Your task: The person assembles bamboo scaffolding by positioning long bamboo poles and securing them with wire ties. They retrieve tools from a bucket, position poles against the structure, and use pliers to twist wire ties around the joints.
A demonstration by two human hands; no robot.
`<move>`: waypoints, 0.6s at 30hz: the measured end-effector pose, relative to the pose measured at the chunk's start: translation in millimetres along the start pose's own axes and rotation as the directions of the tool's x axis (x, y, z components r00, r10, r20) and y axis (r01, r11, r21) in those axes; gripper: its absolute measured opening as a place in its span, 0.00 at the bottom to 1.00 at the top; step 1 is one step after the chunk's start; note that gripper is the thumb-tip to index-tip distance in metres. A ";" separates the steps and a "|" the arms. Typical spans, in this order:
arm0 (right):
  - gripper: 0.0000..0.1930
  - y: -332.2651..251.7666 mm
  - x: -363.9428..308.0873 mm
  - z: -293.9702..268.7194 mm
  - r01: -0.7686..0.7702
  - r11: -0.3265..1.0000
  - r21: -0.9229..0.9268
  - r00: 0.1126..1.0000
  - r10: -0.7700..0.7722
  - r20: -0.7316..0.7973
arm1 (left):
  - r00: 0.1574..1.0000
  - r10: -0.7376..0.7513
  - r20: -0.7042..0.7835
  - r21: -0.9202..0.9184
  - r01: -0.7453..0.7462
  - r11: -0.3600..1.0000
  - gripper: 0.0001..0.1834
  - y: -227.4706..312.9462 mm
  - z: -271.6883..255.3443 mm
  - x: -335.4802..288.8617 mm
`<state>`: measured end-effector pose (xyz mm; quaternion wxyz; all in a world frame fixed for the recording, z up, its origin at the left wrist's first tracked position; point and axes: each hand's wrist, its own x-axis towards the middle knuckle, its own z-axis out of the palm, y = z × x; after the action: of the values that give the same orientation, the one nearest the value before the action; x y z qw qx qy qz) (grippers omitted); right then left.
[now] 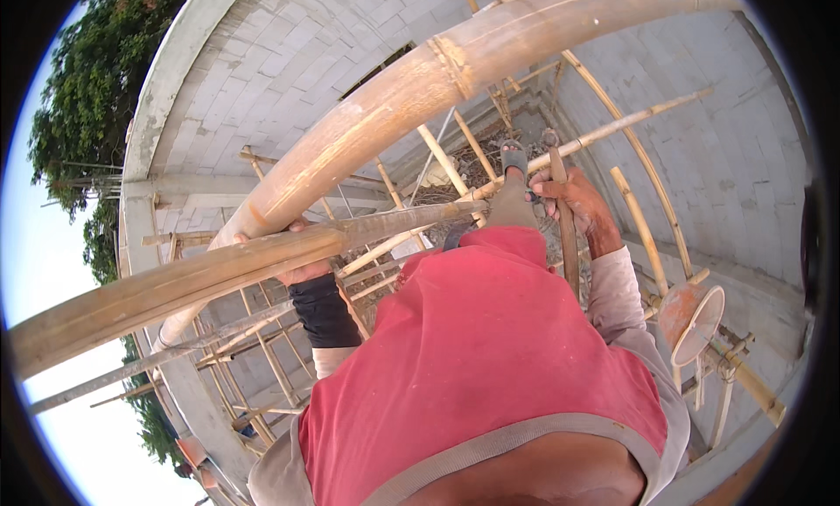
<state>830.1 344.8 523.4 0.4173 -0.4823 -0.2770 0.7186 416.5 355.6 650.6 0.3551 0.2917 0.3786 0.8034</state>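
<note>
My left hand (306,272) is wrapped round a bamboo pole (192,283) that runs in from the left edge. Its fingertips show over the top of the pole, and the rest of the grip is hidden. A dark sleeve covers that wrist. On the right, my right hand (579,202) is closed round the wooden handle of a hammer (558,165), held with its small dark head up and away from me. A thick, curved-looking bamboo pole (367,112) crosses above and beyond my left hand. My sandalled foot (514,159) is beside the hammer head.
Bamboo scaffold poles (630,128) criss-cross below me, with rubble (437,191) on the ground beneath. Grey block walls (289,60) stand ahead and at the right. A round, orange-stained bowl-like container (691,322) is at the lower right. Trees (96,95) rise at the far left.
</note>
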 end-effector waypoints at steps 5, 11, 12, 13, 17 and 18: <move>0.12 -36.0 31.5 40.9 -0.077 0.997 0.027 0.973 0.069 0.221 | 0.998 -0.046 0.041 -0.210 0.054 0.976 0.26 -12.4 -14.3 -9.1; 0.17 -60.9 65.7 75.2 -0.131 0.987 0.088 0.906 0.083 0.415 | 0.998 -0.058 -0.003 -0.209 0.056 0.976 0.25 -39.4 -52.1 6.9; 0.19 -61.4 67.4 84.7 -0.099 0.991 0.085 0.901 0.053 0.431 | 0.985 -0.144 -0.093 -0.227 0.120 0.966 0.31 -34.7 -68.5 13.2; 0.20 -62.8 76.1 87.1 -0.099 0.990 0.102 0.864 0.034 0.503 | 0.988 -0.045 -0.150 -0.165 0.019 0.986 0.38 -23.6 -40.5 4.2; 0.21 -83.3 75.7 92.4 -0.023 0.991 0.135 0.887 -0.042 0.459 | 0.934 0.285 0.214 0.113 -0.314 0.943 0.32 -50.3 -84.5 39.6; 0.21 -84.1 77.9 88.7 -0.023 0.986 0.163 0.886 -0.055 0.461 | 0.929 0.295 0.222 0.046 -0.312 0.949 0.29 -55.5 -88.4 44.9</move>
<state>761.5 454.6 588.6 0.3832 -0.2585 -0.3129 0.8297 344.7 381.3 566.3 0.2530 0.4449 0.3211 0.7968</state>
